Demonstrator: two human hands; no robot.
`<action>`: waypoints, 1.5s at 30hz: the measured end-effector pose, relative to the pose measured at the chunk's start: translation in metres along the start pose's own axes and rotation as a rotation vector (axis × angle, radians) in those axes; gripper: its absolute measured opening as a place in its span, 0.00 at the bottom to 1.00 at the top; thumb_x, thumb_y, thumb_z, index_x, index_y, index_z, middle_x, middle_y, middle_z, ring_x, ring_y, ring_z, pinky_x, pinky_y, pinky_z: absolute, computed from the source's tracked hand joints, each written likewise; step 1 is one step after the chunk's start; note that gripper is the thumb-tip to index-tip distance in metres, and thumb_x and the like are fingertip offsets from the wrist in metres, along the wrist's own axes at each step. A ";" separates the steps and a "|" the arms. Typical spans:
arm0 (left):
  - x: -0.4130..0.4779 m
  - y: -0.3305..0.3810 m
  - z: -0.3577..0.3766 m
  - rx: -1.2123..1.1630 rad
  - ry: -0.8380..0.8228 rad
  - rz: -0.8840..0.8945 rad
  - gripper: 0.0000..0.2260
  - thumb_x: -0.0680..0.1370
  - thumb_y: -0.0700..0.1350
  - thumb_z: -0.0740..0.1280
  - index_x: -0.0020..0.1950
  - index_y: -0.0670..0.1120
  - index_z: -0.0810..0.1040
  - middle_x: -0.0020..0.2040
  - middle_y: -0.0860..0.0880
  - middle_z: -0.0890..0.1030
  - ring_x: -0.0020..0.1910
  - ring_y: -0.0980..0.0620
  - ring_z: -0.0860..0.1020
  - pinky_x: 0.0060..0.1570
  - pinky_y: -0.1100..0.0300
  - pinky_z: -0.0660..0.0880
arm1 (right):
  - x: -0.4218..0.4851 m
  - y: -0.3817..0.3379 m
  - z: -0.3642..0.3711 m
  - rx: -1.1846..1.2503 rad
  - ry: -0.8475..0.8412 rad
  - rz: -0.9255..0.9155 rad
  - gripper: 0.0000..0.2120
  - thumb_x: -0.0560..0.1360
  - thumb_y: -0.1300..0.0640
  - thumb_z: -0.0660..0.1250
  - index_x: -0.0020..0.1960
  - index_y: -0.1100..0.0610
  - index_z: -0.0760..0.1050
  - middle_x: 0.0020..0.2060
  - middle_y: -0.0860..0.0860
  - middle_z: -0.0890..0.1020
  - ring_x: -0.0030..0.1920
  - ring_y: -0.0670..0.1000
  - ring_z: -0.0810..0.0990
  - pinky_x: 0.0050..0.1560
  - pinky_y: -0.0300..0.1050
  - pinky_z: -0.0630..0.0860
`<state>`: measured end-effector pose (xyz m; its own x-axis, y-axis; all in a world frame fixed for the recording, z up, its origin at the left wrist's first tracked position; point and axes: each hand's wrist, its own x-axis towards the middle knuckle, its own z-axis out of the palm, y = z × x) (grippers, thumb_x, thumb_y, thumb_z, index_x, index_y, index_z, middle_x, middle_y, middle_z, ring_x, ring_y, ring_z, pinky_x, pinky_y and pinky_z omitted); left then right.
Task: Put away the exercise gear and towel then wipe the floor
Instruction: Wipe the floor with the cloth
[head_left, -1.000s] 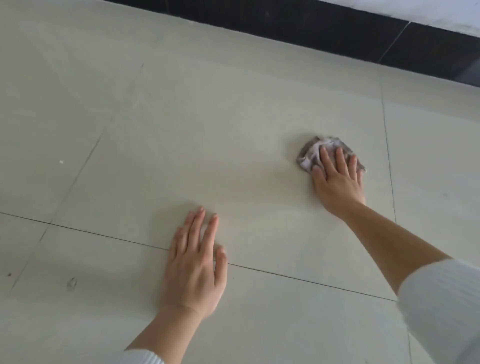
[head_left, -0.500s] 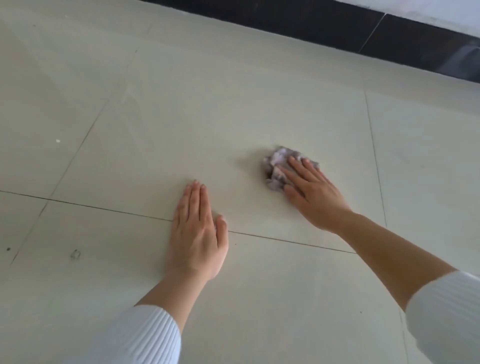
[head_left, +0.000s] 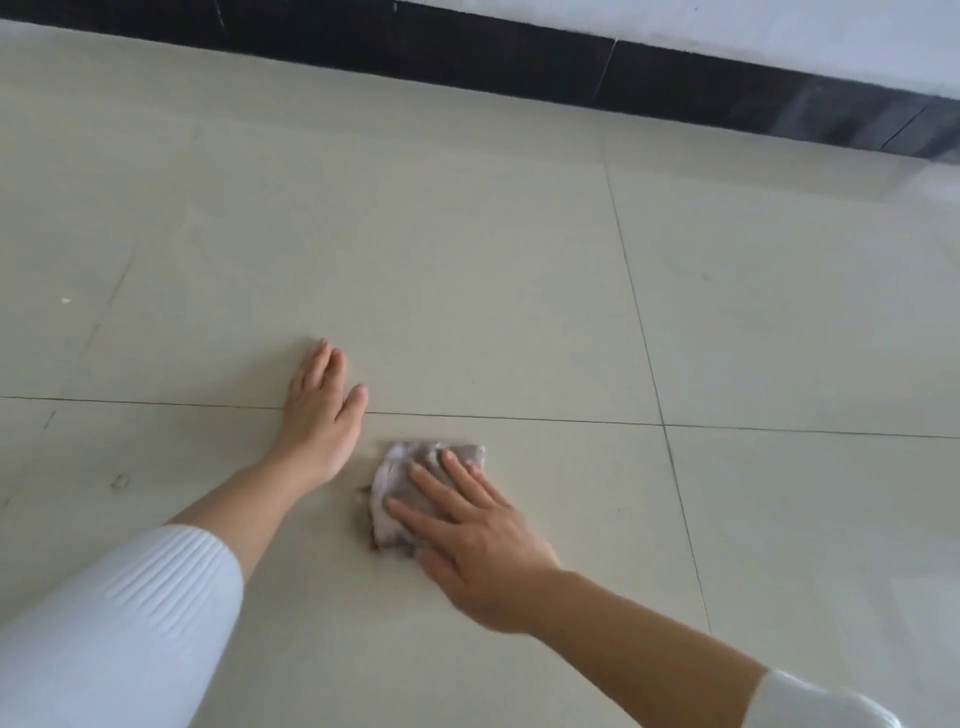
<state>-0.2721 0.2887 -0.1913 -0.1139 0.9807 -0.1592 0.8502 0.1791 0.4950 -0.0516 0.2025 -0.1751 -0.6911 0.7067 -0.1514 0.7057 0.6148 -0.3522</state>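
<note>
On my feed the floor (head_left: 467, 249) reads as pale cream-grey tile, glossy, cut into large squares by thin dark grout lines (head_left: 636, 312). A few small dark specks and one white fleck (head_left: 66, 300) mark the tiles at the left. Along the far edge I see a black skirting band (head_left: 519, 57), faintly veined, and above it a white wall (head_left: 727, 31) with a bluish cast. The rag (head_left: 410, 483) is a washed-out lilac-grey with darker brownish patches at its edges. Both sleeves are white: the left sleeve (head_left: 119, 629) shows a fine ribbed pattern, the right sleeve (head_left: 821, 701) looks the same white, its ribbing too blurred to tell.
</note>
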 end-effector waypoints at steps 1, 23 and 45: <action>-0.006 0.000 0.002 0.012 -0.002 0.005 0.30 0.80 0.53 0.50 0.76 0.34 0.56 0.78 0.38 0.52 0.78 0.43 0.49 0.74 0.56 0.43 | -0.014 -0.003 0.004 -0.017 -0.048 -0.115 0.23 0.81 0.47 0.52 0.76 0.45 0.60 0.78 0.50 0.55 0.78 0.56 0.45 0.76 0.56 0.43; -0.113 -0.010 0.008 0.301 -0.108 0.049 0.32 0.78 0.55 0.50 0.77 0.38 0.54 0.78 0.36 0.50 0.77 0.39 0.48 0.74 0.48 0.47 | -0.101 -0.024 0.032 0.167 0.294 0.414 0.23 0.77 0.52 0.57 0.71 0.50 0.71 0.74 0.52 0.67 0.76 0.61 0.57 0.75 0.59 0.57; -0.139 -0.012 0.011 0.336 -0.139 0.073 0.29 0.81 0.49 0.57 0.78 0.38 0.53 0.78 0.36 0.47 0.77 0.39 0.47 0.74 0.46 0.48 | -0.183 -0.005 0.035 0.126 0.432 0.851 0.23 0.80 0.51 0.54 0.75 0.48 0.65 0.76 0.47 0.60 0.78 0.57 0.53 0.76 0.54 0.53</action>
<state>-0.2610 0.1490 -0.1849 0.0049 0.9656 -0.2600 0.9776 0.0501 0.2046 0.0656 0.0573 -0.1782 0.1795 0.9821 -0.0576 0.9051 -0.1878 -0.3815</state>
